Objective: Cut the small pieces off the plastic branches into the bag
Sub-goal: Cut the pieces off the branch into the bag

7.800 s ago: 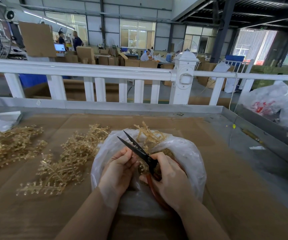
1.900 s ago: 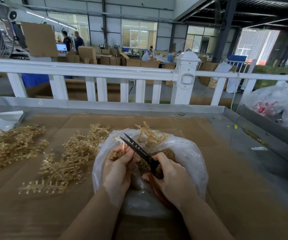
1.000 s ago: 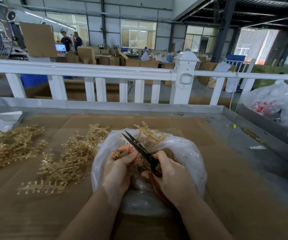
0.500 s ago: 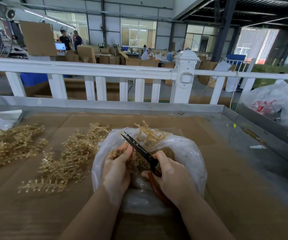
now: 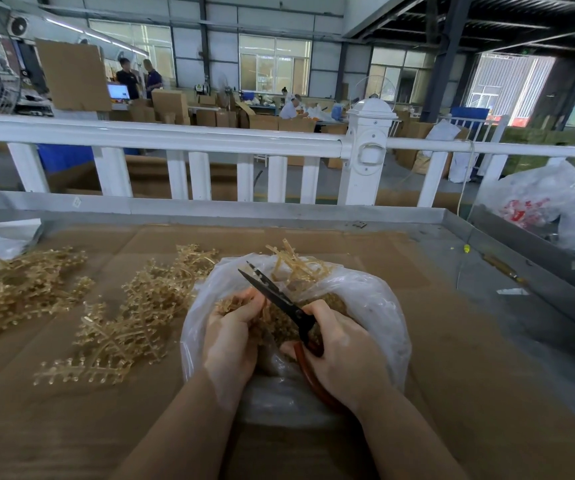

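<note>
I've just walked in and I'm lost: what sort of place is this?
Probably a factory or packing workshop: stacked brown cardboard boxes fill the hall, piles of golden plastic branches lie on the cardboard-covered metal worktable, and seated workers sort goods behind.

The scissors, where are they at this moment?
In the head view, the scissors are held in the right hand over the open plastic bag, with the blades pointing up-left, beside the left hand.

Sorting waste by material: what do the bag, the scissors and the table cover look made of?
Bag: thin translucent plastic film, crinkled and glossy. Scissors: dark matte blades, probably metal; reddish-brown grip, likely plastic-coated. Table cover: brown cardboard, matte, with fold creases.
</note>
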`<state>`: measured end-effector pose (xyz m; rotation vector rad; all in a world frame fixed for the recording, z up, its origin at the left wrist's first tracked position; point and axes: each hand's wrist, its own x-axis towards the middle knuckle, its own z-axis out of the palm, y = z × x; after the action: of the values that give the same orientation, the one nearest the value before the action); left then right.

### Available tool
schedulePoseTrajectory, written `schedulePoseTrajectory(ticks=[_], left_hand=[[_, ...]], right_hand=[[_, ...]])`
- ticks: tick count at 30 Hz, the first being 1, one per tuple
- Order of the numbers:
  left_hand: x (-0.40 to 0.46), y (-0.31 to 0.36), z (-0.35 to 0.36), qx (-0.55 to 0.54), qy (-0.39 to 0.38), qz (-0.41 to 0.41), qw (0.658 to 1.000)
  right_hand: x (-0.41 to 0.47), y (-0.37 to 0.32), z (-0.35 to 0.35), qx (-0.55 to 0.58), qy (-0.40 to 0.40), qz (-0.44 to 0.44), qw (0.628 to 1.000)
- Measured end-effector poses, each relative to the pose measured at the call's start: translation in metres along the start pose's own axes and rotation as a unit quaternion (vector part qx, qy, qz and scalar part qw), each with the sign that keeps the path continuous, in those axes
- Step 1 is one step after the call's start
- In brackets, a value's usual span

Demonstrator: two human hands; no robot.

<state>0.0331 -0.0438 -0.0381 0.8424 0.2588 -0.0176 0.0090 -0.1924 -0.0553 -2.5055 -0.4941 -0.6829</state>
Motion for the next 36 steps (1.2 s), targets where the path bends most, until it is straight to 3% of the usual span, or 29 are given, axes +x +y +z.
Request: schedulePoseTrajectory(ticks=[16,24,36], left_hand=[[-0.004,-0.0007,-0.0007,0.014,-0.069,-0.018,0.997],[-0.0014,-0.003,0.0016,-0.042,-0.025,0.021,0.999],[-0.0052,-0.0004,0.0041,0.05,-0.031,-0.005,0.998]], right_hand=[[0.0012,0.001,0.0003,0.012,-0.005,0.01,1.0],[0.0003,0.0023,0.0029,0.01,-0.011,0.025,1.0],[0.001,0.0013,-0.001,0.023,0.001,0.02,1.0]])
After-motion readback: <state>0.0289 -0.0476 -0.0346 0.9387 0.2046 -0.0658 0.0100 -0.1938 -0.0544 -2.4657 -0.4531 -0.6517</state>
